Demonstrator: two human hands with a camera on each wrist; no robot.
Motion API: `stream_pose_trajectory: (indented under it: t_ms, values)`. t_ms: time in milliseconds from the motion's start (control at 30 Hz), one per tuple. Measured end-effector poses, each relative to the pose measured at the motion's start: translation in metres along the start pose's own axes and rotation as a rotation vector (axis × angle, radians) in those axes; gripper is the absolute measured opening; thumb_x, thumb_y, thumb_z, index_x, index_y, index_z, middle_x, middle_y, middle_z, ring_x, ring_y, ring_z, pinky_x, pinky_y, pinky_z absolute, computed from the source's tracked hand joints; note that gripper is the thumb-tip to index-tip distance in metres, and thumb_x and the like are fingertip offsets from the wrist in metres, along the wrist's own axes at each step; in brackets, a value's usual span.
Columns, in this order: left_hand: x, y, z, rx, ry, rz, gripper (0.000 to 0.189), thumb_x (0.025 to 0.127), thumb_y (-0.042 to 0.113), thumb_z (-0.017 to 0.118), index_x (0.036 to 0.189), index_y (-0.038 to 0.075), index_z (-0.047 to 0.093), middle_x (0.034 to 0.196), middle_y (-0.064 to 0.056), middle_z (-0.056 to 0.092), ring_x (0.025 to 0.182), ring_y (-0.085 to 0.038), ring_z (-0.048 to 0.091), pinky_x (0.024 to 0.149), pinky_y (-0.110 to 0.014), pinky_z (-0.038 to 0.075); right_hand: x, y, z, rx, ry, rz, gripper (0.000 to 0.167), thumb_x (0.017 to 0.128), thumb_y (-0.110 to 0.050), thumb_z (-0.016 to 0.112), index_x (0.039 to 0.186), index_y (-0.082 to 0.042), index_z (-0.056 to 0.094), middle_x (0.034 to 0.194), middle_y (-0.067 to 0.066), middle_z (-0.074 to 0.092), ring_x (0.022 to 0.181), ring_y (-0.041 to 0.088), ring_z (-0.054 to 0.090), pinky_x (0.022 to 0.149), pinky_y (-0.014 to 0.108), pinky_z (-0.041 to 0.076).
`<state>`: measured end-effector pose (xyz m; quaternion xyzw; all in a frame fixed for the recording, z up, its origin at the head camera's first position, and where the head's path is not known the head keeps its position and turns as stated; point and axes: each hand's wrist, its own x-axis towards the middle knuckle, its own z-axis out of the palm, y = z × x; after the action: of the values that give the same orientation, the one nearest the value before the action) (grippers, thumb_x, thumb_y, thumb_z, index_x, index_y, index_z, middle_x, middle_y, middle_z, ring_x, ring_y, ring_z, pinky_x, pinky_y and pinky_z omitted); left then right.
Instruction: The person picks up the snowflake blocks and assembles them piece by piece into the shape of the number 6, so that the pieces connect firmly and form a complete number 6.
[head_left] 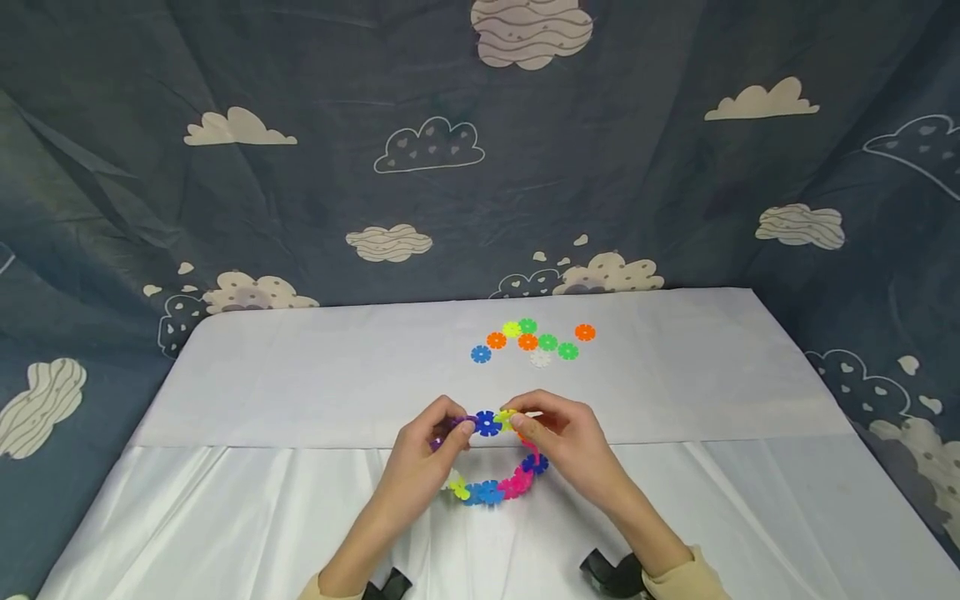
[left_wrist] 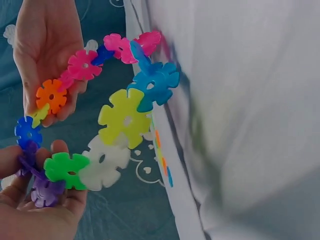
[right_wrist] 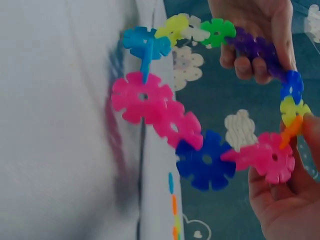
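Both hands hold up a closed ring of interlocking plastic snowflake discs [head_left: 490, 492] near the table's front. My left hand [head_left: 420, 454] pinches it at the purple discs [left_wrist: 47, 192]; a green disc [left_wrist: 66, 170] and a white disc [left_wrist: 105, 162] follow. Thumb and fingers of my right hand [head_left: 573, 442] grip the yellow disc [right_wrist: 293, 110] and the orange disc [right_wrist: 291, 131] beside it. Between the hands sits a dark blue disc [head_left: 487, 423]. Pink discs [right_wrist: 142, 97], another dark blue one [right_wrist: 206, 160] and light blue ones [left_wrist: 154, 82] make up the hanging lower side.
Several loose snowflake discs lie beyond the hands on the white-covered table [head_left: 300, 383]: orange [head_left: 585, 332], green [head_left: 567, 352], yellow, white [head_left: 540, 358] and blue [head_left: 481, 354]. A dark curtain [head_left: 315, 192] with cloud prints hangs behind and at the sides.
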<state>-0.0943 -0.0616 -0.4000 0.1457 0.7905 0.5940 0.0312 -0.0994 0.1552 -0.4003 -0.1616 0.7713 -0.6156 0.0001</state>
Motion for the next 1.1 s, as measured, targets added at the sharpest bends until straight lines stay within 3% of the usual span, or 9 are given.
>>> stream_pose_trajectory:
  t_ms: [133, 267, 500, 600, 800, 1100]
  values:
    - [-0.002, 0.002, -0.002, -0.038, 0.002, 0.012, 0.007, 0.099, 0.026, 0.062, 0.098, 0.02, 0.06, 0.094, -0.007, 0.063, 0.087, -0.024, 0.063, 0.078, -0.031, 0.054, 0.001, -0.001, -0.006, -0.012, 0.017, 0.022, 0.015, 0.097, -0.02, 0.065, 0.108, -0.013, 0.071, 0.104, -0.001, 0.069, 0.099, 0.024, 0.063, 0.083, 0.033, 0.054]
    - [-0.002, 0.002, -0.006, -0.032, 0.004, -0.004, 0.006, 0.097, 0.025, 0.065, 0.099, 0.021, 0.061, 0.098, -0.002, 0.063, 0.093, -0.022, 0.063, 0.083, -0.03, 0.053, 0.006, 0.008, -0.015, -0.034, 0.041, 0.082, 0.018, 0.098, -0.022, 0.064, 0.11, -0.01, 0.07, 0.106, 0.004, 0.07, 0.103, 0.028, 0.064, 0.085, 0.036, 0.054]
    - [-0.005, 0.002, -0.012, -0.044, -0.032, -0.021, 0.007, 0.093, 0.02, 0.07, 0.097, 0.021, 0.064, 0.097, 0.001, 0.064, 0.096, -0.017, 0.062, 0.086, -0.031, 0.053, 0.035, 0.04, -0.043, -0.303, 0.037, 0.161, 0.019, 0.098, -0.013, 0.061, 0.114, -0.005, 0.069, 0.107, 0.007, 0.07, 0.097, 0.024, 0.063, 0.08, 0.034, 0.054]
    - [-0.006, 0.004, -0.012, -0.054, -0.06, -0.026, 0.008, 0.093, 0.022, 0.07, 0.098, 0.02, 0.063, 0.098, 0.0, 0.064, 0.096, -0.017, 0.063, 0.086, -0.03, 0.053, 0.056, 0.05, -0.055, -0.446, -0.004, 0.19, 0.021, 0.098, -0.008, 0.06, 0.117, -0.005, 0.067, 0.11, 0.007, 0.069, 0.097, 0.024, 0.06, 0.08, 0.036, 0.054]
    - [-0.007, 0.006, -0.012, -0.067, -0.061, -0.026, 0.007, 0.094, 0.02, 0.068, 0.098, 0.019, 0.063, 0.099, -0.001, 0.064, 0.097, -0.018, 0.063, 0.085, -0.03, 0.053, 0.095, 0.066, -0.065, -0.647, -0.114, 0.216, 0.028, 0.094, -0.005, 0.061, 0.122, -0.007, 0.066, 0.12, 0.009, 0.064, 0.102, 0.027, 0.057, 0.093, 0.043, 0.049]
    - [-0.006, 0.003, -0.013, -0.064, -0.056, -0.025, 0.007, 0.095, 0.021, 0.068, 0.099, 0.019, 0.063, 0.099, -0.002, 0.063, 0.096, -0.019, 0.063, 0.086, -0.032, 0.053, 0.111, 0.078, -0.07, -0.665, -0.243, 0.198, 0.034, 0.086, 0.001, 0.071, 0.119, -0.009, 0.068, 0.116, 0.007, 0.065, 0.099, 0.026, 0.054, 0.093, 0.04, 0.049]
